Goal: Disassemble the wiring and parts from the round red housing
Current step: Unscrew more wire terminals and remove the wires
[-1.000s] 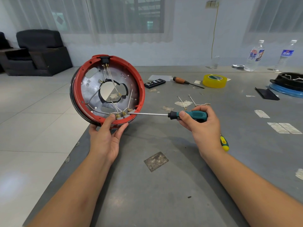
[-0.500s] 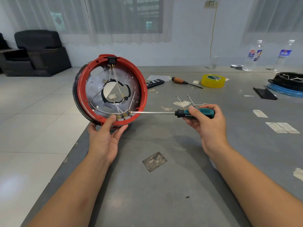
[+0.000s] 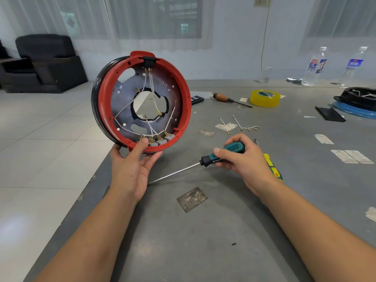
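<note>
My left hand [image 3: 130,169] grips the red housing [image 3: 142,102] upright. My right hand [image 3: 244,159] holds the screwdriver [image 3: 205,160]. Handle and bottle [image 3: 315,66] labels unreadable.

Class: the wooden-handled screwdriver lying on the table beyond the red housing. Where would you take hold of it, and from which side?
Grip the wooden-handled screwdriver by its thick brown handle, the left end, coming down from above. It lies flat, its thin shaft pointing right toward the yellow tape roll, so the handle side looks less crowded.

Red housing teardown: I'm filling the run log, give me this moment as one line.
left hand: holds red housing upright | right hand: grips teal screwdriver, tip off terminals | white wires: attached
</note>
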The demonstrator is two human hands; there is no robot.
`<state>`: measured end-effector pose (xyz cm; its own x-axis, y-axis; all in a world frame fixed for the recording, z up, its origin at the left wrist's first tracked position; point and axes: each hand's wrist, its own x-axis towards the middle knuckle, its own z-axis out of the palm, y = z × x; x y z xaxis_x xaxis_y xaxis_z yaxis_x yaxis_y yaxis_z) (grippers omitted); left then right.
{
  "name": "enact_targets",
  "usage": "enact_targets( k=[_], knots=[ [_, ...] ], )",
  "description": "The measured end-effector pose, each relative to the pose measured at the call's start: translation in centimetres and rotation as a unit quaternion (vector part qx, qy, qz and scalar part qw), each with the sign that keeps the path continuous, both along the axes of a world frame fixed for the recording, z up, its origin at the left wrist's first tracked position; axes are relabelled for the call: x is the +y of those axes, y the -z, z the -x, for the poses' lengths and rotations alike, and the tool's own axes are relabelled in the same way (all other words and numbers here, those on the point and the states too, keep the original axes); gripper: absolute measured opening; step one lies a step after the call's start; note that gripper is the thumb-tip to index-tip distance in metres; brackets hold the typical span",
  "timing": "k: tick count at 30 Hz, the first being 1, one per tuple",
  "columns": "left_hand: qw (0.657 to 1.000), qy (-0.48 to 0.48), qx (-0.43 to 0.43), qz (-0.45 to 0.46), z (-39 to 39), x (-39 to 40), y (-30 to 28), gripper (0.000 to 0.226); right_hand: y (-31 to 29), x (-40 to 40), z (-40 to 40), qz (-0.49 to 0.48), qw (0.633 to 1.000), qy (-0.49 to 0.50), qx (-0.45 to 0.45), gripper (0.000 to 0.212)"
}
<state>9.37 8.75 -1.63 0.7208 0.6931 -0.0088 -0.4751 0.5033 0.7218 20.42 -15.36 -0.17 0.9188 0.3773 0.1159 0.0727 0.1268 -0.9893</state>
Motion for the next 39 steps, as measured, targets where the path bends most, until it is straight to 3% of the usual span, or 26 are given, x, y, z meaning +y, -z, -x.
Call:
enact_targets(
  k=[6,10,14,27,33,39],
  knots=[
    [1.0,0.023,0.007,-0.01,0.0,-0.1,0.2,0.066,-0.2,-0.9,-0.4,0.132,0.988,-0.063,-0.054,0.057],
    [0.999,0.039,0.017,-0.006,0.0,0.0,0.3,0.068,-0.2,-1.8,-1.2,0.294,0.937,-0.052,-0.179,0.049],
    [0.998,0.049,0.04,-0.02,-0.2,-0.1,0.4,0.07,0.0,-1.8,-1.2,0.341,0.907,-0.122,-0.214,0.031],
    [0.995,0.072,0.061,-0.034,-0.1,-0.1,0.4,0.063,-0.2,-1.6,-0.7,0.384,0.882,-0.131,-0.238,0.023],
    [0.994,0.077,0.062,-0.037,-0.1,-0.2,0.3,0.063,-1.2,0.8,0.1,0.268,0.921,-0.055,-0.279,0.008],
    [0.994,0.08,0.059,-0.046,-0.1,-0.2,0.4,0.063,-2.7,7.0,0.3,0.278,0.893,-0.057,-0.348,0.011]
  ],
)
